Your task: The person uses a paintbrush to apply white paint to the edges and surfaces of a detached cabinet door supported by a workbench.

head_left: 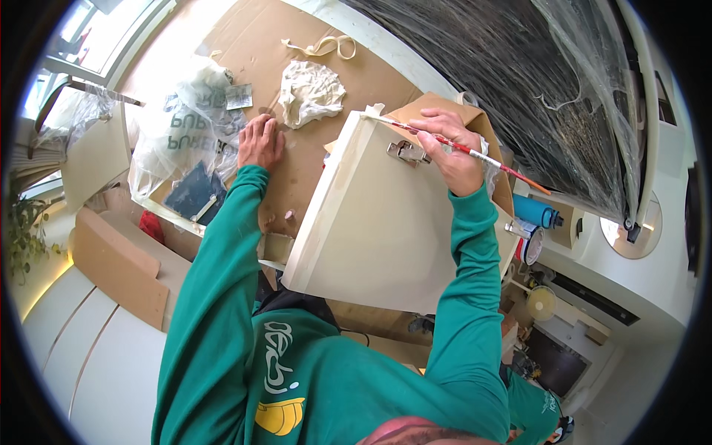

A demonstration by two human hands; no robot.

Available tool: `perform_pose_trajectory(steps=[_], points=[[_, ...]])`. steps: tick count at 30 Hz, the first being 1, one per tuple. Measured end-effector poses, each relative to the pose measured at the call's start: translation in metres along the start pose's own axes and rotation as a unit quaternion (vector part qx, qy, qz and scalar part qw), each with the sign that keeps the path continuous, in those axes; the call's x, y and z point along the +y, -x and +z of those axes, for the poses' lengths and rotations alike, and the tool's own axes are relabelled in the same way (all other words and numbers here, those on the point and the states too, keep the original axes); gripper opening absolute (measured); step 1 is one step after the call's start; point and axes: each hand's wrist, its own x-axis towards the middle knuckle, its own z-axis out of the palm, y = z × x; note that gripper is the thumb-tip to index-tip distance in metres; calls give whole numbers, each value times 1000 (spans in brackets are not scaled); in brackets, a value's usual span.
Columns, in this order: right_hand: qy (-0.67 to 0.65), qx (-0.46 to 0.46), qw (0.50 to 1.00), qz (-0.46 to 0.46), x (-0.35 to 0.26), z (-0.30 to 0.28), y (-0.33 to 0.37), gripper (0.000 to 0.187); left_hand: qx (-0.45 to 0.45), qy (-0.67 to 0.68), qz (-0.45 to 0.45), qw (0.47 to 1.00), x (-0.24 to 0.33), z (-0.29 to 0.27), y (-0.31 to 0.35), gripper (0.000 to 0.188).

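Note:
A thin red paintbrush [512,172] is pinched in my right hand [454,154], its tip touching the top corner of a cream cabinet door [374,222]. The door stands tilted in front of me, with a pale strip along its left edge. Just below my right fingers, a metal hinge [408,152] is fixed to the door. My left hand [259,143] rests on the brown cardboard [248,44] covering the table, fingers slightly bent and nothing visible in them. Beyond it lies a crumpled white cloth [311,93].
A clear plastic bag [189,111] and a dark flat piece [196,194] are at the left. Plastic sheeting [512,81] hangs at the upper right. A blue bottle [538,211] stands right of the door, beside a can [529,245]. Another person's green sleeve [532,408] shows at the lower right.

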Motion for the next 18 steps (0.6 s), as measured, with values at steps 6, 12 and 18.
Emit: perform_pose_trajectory(steps=[6, 12, 18], points=[[-14, 11, 1000, 3, -3, 0, 2, 18, -8, 7, -4, 1000, 4, -3, -2, 33], [5, -14, 1000, -23, 3, -2, 5, 17, -1, 9, -1, 1000, 4, -4, -3, 32], [-15, 19, 1000, 0, 1, 4, 7, 18, -6, 5, 0, 1000, 2, -4, -2, 33]])
